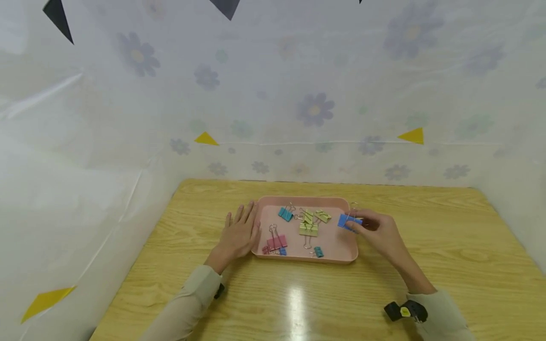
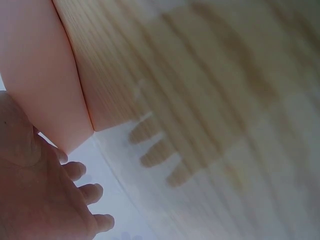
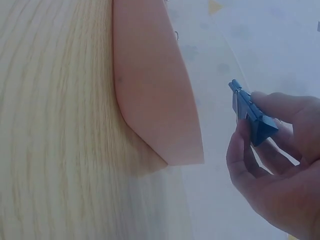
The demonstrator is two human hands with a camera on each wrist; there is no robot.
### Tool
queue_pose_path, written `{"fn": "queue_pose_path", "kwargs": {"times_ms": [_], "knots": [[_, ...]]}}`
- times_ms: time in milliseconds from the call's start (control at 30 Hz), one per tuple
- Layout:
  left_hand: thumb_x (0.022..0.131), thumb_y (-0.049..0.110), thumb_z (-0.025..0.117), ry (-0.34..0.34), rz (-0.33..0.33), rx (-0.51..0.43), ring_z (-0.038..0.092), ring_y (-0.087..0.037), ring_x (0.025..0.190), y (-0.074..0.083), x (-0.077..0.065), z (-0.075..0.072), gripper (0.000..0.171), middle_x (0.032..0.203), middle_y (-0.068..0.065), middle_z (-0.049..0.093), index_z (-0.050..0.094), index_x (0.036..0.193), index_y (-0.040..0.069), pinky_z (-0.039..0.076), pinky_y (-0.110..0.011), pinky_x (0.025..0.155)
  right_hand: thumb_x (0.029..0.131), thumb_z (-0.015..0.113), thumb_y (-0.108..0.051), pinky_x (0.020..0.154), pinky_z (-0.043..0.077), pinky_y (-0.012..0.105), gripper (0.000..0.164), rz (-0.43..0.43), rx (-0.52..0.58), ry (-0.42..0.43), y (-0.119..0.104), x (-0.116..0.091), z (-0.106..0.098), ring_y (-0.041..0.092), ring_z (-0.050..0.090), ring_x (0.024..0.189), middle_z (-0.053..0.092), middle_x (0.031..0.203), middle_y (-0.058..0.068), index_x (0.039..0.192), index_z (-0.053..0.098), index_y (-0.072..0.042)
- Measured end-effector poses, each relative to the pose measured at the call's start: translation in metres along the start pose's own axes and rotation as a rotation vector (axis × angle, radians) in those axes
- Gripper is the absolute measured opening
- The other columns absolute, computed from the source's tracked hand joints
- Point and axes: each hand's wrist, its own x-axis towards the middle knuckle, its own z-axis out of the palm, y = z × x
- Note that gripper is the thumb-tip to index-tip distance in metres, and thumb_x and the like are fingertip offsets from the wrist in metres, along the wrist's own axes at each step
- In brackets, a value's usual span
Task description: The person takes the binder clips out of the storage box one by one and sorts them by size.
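A pink tray (image 1: 332, 250) lies on the table with several binder clips in it. Thumb and fingers of my right hand (image 1: 381, 232) pinch a large blue binder clip (image 1: 346, 221) over the tray's right end; the right wrist view shows this blue clip (image 3: 254, 117) above rim height. My left hand (image 1: 239, 232) rests with straight fingers along the tray's left side, and in the left wrist view the palm (image 2: 40, 185) is beside the tray wall (image 2: 50, 75). Inside are yellow clips (image 1: 308, 230), a pink clip (image 1: 277, 243), a teal clip (image 1: 286, 214) and smaller ones.
The wooden table (image 1: 426, 227) extends on both sides of the tray and in front of it. Behind and beside it hangs a pale flowered sheet (image 1: 273, 94), with yellow triangles (image 1: 413, 136) on it.
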Motion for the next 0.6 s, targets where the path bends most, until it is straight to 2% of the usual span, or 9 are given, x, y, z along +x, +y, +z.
{"fn": "queue_pose_path", "kwargs": {"times_ms": [133, 367, 533, 600], "knots": [[0.113, 0.036, 0.028, -0.006, -0.004, -0.003, 0.014, -0.037, 0.156, 0.000, -0.001, -0.001, 0.061, 0.171, -0.009, 0.014, 0.013, 0.166, 0.010, 0.011, -0.064, 0.121, 0.096, 0.074, -0.010, 0.078, 0.057, 0.020, 0.031, -0.001, 0.010, 0.003, 0.000, -0.002, -0.004, 0.006, 0.069, 0.093, 0.071, 0.121, 0.019, 0.124, 0.072, 0.001], [0.113, 0.036, 0.029, -0.004, 0.001, -0.009, 0.014, -0.038, 0.156, 0.000, -0.001, 0.001, 0.061, 0.171, -0.010, 0.014, 0.014, 0.166, 0.009, 0.010, -0.066, 0.121, 0.099, 0.067, -0.004, 0.068, 0.062, 0.037, 0.028, 0.013, 0.146, -0.015, 0.004, -0.005, -0.008, 0.009, 0.073, 0.092, 0.060, 0.133, 0.028, 0.126, 0.068, 0.006], [0.113, 0.035, 0.029, -0.002, -0.001, -0.016, 0.014, -0.038, 0.156, 0.001, -0.002, -0.002, 0.061, 0.171, -0.010, 0.015, 0.014, 0.166, 0.010, 0.011, -0.066, 0.120, 0.100, 0.066, -0.003, 0.071, 0.062, 0.041, 0.028, 0.010, 0.182, -0.022, 0.007, -0.005, -0.012, 0.009, 0.073, 0.095, 0.058, 0.132, 0.030, 0.125, 0.066, 0.009], [0.113, 0.035, 0.029, -0.005, 0.000, -0.019, 0.014, -0.038, 0.156, 0.001, -0.002, -0.003, 0.061, 0.171, -0.011, 0.015, 0.014, 0.166, 0.010, 0.011, -0.066, 0.120, 0.099, 0.067, -0.003, 0.075, 0.062, 0.036, 0.028, -0.002, 0.154, -0.011, 0.007, -0.006, -0.014, 0.005, 0.071, 0.099, 0.060, 0.131, 0.029, 0.125, 0.067, 0.007]]}}
